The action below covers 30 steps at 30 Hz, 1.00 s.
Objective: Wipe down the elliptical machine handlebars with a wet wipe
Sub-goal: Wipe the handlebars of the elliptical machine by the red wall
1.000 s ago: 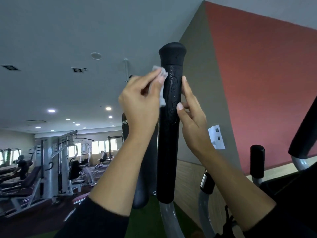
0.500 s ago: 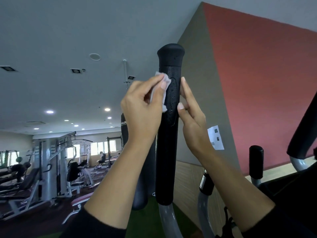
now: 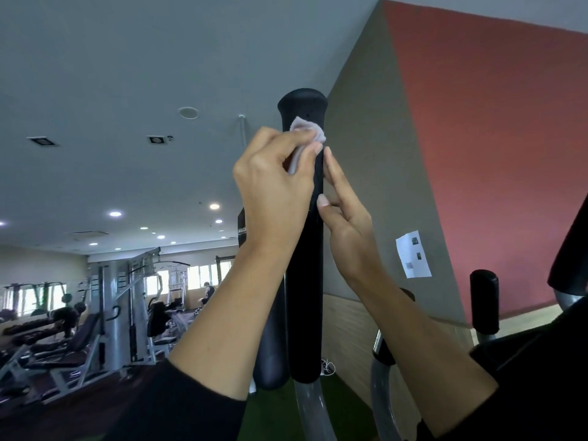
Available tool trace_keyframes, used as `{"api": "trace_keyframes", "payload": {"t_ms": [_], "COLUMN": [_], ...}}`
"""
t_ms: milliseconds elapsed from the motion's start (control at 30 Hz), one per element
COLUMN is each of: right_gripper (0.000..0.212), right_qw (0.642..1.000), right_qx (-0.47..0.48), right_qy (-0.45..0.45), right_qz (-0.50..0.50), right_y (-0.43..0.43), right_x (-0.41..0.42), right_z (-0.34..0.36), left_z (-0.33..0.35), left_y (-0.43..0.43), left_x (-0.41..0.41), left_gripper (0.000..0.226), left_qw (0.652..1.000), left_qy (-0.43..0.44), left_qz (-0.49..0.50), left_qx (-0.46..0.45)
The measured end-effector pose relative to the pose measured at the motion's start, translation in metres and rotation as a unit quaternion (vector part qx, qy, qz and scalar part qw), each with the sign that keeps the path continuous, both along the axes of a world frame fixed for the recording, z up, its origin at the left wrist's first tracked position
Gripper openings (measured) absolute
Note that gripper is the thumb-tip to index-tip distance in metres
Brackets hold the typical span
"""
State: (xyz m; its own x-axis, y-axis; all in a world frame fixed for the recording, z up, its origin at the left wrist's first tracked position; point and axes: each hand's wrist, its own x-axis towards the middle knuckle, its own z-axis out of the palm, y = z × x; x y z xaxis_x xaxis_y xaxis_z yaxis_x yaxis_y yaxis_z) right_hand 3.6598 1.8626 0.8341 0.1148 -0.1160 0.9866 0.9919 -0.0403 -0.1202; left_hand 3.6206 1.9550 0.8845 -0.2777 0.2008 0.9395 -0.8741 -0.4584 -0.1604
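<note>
A tall black foam handlebar grip of the elliptical stands upright in the middle of the head view, on a grey metal tube. My left hand pinches a crumpled white wet wipe and presses it against the front of the grip just under its rounded top. My right hand steadies the grip from the right, with straight fingers and the thumb tip touching its side. A second black grip rises lower at the right.
A large black machine part cuts in at the right edge. A black punching bag hangs just behind the grip. Weight machines and benches fill the gym floor at the left. A paper notice is on the wall.
My left hand has slid the wipe up the grip and round onto its front, close under the top cap. My right hand has stayed at the grip's right side.
</note>
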Motion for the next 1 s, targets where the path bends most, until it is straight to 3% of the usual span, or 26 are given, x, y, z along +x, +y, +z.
{"api": "trace_keyframes", "payload": {"t_ms": [133, 267, 400, 500, 667, 833, 1000], "right_gripper": [0.058, 0.060, 0.060, 0.061, 0.063, 0.061, 0.053], "right_qw": [1.000, 1.000, 1.000, 1.000, 1.000, 1.000, 0.998], "right_qx": [-0.004, -0.005, 0.000, -0.003, -0.005, -0.018, -0.021], "right_qy": [0.007, 0.024, 0.025, 0.024, 0.020, 0.004, -0.017], "right_qz": [0.003, -0.004, 0.002, 0.007, 0.000, -0.007, -0.056], "right_y": [-0.001, -0.001, 0.000, -0.001, -0.002, -0.001, 0.002], "right_x": [-0.001, -0.003, -0.003, -0.001, -0.002, -0.003, -0.002], "right_z": [0.000, -0.002, -0.003, -0.001, -0.004, -0.008, -0.009], "left_z": [-0.009, -0.020, 0.004, 0.010, -0.021, -0.031, -0.030], "left_y": [0.003, 0.011, 0.002, -0.002, 0.016, 0.023, 0.020], "left_x": [0.005, 0.002, -0.006, -0.003, 0.008, 0.011, 0.018], "left_gripper": [0.012, 0.014, 0.012, 0.013, 0.017, 0.020, 0.022], "left_qw": [0.999, 0.998, 1.000, 1.000, 0.997, 0.989, 0.988], "left_qy": [0.020, 0.058, 0.014, -0.008, 0.050, 0.102, 0.082], "left_qz": [0.043, 0.012, -0.019, 0.018, 0.039, -0.107, -0.130], "left_qx": [0.004, 0.002, -0.014, 0.004, 0.043, 0.000, 0.006]}}
